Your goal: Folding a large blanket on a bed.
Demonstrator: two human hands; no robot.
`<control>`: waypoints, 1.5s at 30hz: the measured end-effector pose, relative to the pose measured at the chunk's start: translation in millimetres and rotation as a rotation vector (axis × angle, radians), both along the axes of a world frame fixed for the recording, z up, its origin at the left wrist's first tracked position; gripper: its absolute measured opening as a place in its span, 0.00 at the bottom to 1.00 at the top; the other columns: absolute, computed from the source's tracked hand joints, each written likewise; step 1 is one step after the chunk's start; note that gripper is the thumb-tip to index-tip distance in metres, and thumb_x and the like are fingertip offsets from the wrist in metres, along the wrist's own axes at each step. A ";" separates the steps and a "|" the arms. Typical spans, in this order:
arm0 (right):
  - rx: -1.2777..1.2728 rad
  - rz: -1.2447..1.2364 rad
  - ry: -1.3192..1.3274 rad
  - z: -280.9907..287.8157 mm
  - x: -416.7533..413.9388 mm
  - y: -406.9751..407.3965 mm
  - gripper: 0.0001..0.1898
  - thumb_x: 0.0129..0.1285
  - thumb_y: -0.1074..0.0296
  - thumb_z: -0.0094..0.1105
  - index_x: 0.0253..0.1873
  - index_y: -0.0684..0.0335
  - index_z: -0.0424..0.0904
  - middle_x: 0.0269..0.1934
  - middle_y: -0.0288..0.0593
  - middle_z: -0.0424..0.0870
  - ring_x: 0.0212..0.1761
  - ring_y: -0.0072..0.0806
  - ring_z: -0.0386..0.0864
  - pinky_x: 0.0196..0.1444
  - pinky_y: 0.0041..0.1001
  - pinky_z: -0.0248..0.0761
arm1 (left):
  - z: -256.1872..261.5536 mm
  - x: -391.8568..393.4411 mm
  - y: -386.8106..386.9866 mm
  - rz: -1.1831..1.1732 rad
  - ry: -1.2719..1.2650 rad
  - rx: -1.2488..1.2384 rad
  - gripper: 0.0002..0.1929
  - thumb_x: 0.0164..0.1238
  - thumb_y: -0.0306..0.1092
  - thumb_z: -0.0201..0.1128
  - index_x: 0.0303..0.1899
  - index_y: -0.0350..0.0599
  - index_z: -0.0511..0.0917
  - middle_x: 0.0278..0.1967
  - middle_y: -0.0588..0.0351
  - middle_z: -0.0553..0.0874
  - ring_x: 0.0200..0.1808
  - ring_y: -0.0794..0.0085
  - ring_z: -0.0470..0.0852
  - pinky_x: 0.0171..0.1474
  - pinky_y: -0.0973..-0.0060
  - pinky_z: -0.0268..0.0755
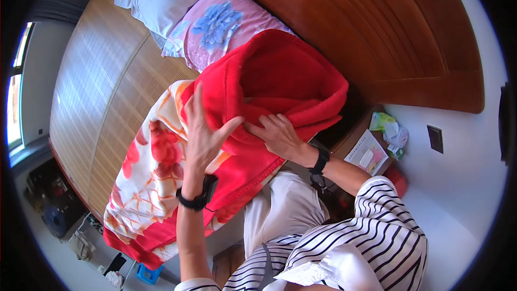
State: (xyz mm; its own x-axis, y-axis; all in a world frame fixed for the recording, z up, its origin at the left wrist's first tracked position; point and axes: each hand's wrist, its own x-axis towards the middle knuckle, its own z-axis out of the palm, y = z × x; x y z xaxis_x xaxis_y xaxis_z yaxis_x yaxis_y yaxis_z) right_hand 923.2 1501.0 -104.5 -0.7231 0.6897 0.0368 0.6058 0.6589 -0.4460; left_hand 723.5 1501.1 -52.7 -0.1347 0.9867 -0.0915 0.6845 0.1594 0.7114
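A thick red blanket [282, 68] with a white, floral-printed side [149, 161] lies along the near edge of the bed, its upper end folded over into an open loop. My left hand [204, 131] is spread, thumb and fingers apart, over the red fold and seems to rest on it. Just right of it, my right hand [278, 133] has its fingers curled on the lower edge of the red fold, pinching the fabric. Both wrists wear black bands.
A woven mat [101, 101] covers the bed. A pink floral pillow [226, 24] and a white pillow [161, 0] lie by the wooden headboard [387, 40]. At right, a bedside table bears a printed box [367, 153] and a green packet [381, 121]. A blue plastic basket [148, 274] stands below.
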 end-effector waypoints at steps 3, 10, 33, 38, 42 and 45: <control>0.043 0.044 0.056 19.5 -5.4 10.4 0.23 0.50 0.73 0.48 0.53 0.51 0.72 0.33 0.42 0.71 0.33 0.35 0.72 0.34 0.34 0.64 | 9.0 42.3 45.3 0.007 0.352 -0.064 0.43 0.46 0.44 0.68 0.64 0.47 0.54 0.59 0.37 0.63 0.58 0.49 0.67 0.52 0.57 0.68; -0.139 -0.125 0.107 46.4 42.9 7.9 0.32 0.47 0.71 0.57 0.61 0.54 0.64 0.36 0.45 0.73 0.37 0.40 0.74 0.37 0.36 0.66 | -1.8 -7.1 70.5 -0.014 0.196 -0.044 0.21 0.46 0.27 0.51 0.47 0.43 0.75 0.37 0.39 0.81 0.41 0.48 0.79 0.46 0.59 0.70; 0.430 -0.558 -0.201 -46.6 65.6 175.1 0.27 0.51 0.80 0.49 0.60 0.59 0.63 0.53 0.51 0.69 0.45 0.47 0.71 0.42 0.40 0.65 | 32.9 -34.3 82.9 -0.024 -0.500 0.125 0.31 0.65 0.46 0.54 0.64 0.41 0.56 0.62 0.47 0.63 0.61 0.62 0.65 0.61 0.70 0.58; 0.114 -0.559 -0.180 -60.2 76.4 96.1 0.28 0.54 0.69 0.58 0.61 0.60 0.60 0.54 0.52 0.66 0.55 0.49 0.65 0.52 0.42 0.63 | -85.3 -91.0 -77.8 0.128 -0.390 -0.428 0.21 0.66 0.42 0.53 0.55 0.38 0.69 0.48 0.47 0.78 0.50 0.68 0.76 0.51 0.73 0.67; -0.041 -1.003 -0.103 -95.5 142.3 56.8 0.31 0.53 0.62 0.62 0.61 0.61 0.59 0.56 0.55 0.64 0.59 0.50 0.61 0.58 0.42 0.58 | -118.3 -95.9 -214.6 0.326 -0.314 -0.555 0.18 0.64 0.40 0.55 0.50 0.37 0.72 0.39 0.47 0.81 0.38 0.69 0.79 0.41 0.75 0.70; -0.715 -1.642 0.482 -130.1 190.1 28.3 0.44 0.47 0.48 0.66 0.65 0.63 0.52 0.66 0.52 0.50 0.67 0.46 0.49 0.64 0.39 0.53 | -119.7 -86.0 -304.9 0.549 -0.404 -0.706 0.17 0.62 0.38 0.56 0.48 0.37 0.74 0.35 0.51 0.82 0.35 0.73 0.78 0.39 0.76 0.70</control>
State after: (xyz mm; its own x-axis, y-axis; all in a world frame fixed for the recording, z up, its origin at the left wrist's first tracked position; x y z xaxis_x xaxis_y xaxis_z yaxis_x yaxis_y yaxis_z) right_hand 1113.3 1529.3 -234.6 0.5880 0.5763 -0.5676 0.1147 -0.7540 -0.6468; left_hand 637.5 1196.2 -172.4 -0.3871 0.4974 -0.7764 0.1142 0.8614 0.4950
